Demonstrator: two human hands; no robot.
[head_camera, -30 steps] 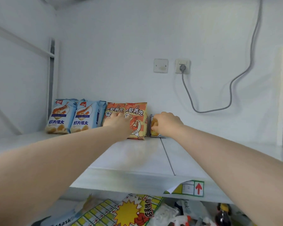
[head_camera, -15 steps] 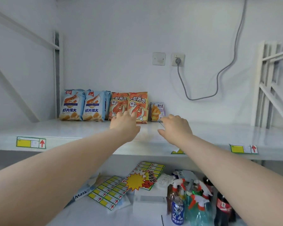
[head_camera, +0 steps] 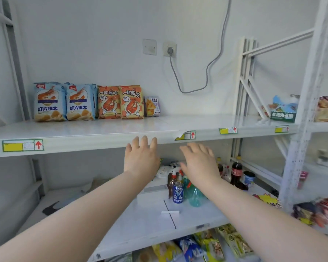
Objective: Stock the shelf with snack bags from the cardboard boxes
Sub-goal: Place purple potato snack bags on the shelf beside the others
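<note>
Both my left hand (head_camera: 141, 157) and right hand (head_camera: 199, 163) withdraw empty, fingers wide, past the shelf (head_camera: 102, 129) front edge; purple bag (head_camera: 152, 106) stocked.

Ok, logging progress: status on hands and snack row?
Left hand, right hand open, empty, near shelf edge. Snack bags upright in a row. Nothing blocking them.
</note>
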